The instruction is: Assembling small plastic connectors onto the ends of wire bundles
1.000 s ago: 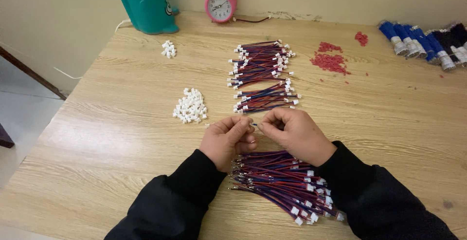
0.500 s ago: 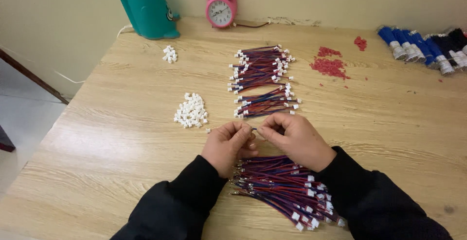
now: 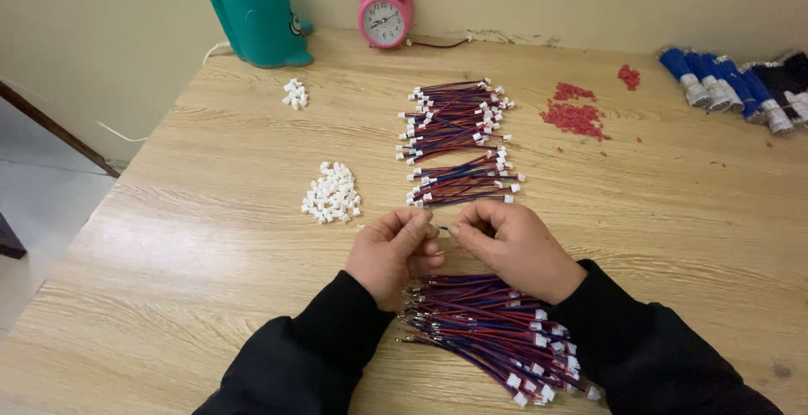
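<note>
Head view shows a wooden surface (image 3: pixel 210 238) carrying several groups of small parts. Nearest the person lies a large bundle of red-and-blue wire leads (image 3: pixel 488 331) with white connectors on one end, partly beneath the wrists. Two finished-looking stacks of leads (image 3: pixel 454 120) lie further back at centre. A pile of loose white plastic housings (image 3: pixel 332 194) lies left of centre, with a smaller pile (image 3: pixel 294 93) behind it. Red scraps (image 3: pixel 575 116) lie to the right.

Left hand (image 3: pixel 391 251) and right hand (image 3: pixel 513 247) are brought together just above the large bundle, fingertips pinched on a single thin wire lead (image 3: pixel 443 228) between them. Whether a housing is held at the left fingertips cannot be told; it is hidden.

Handling judgement: each lead is very light, limp along its length and easily bent. The bare metal end is fine and likely fragile. Hold is best taken on the insulation just behind that end, where the lead stays stiffest. The housings appear hard, smooth and small, so likely to slip; a fingertip pinch across the flat sides suits them.
</note>
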